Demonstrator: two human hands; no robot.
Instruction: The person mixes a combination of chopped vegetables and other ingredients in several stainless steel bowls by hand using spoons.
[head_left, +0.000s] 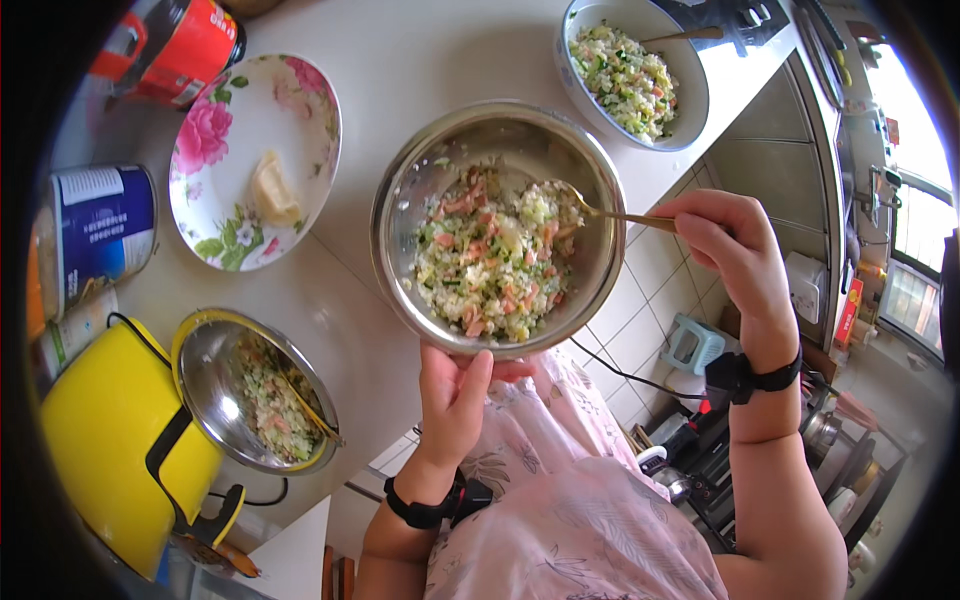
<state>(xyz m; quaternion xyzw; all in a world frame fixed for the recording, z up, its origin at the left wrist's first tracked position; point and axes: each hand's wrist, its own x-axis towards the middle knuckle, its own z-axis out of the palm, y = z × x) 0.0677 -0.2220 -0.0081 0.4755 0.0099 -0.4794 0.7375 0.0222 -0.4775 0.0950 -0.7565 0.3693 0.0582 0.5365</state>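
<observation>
A stainless steel mixing bowl (390, 225) is in front of me at the counter's edge. My left hand (454, 397) grips its near rim, thumb on the outer side and fingers under it. Inside lies a rice mixture (480, 277) with pink meat pieces and chopped green vegetable. My right hand (727, 240) pinches the handle of a gold-coloured spoon (637, 218). The spoon's head sits in the mixture at the bowl's right side, with a heap of rice on or around it.
A floral plate (300, 97) bears one pale dumpling-like piece (274, 191). Two more bowls, one white (694, 112) and one steel (217, 382), hold similar rice and spoons. A yellow appliance (105, 435), a blue can (105, 225) and a red-labelled bottle (187, 52) stand at left.
</observation>
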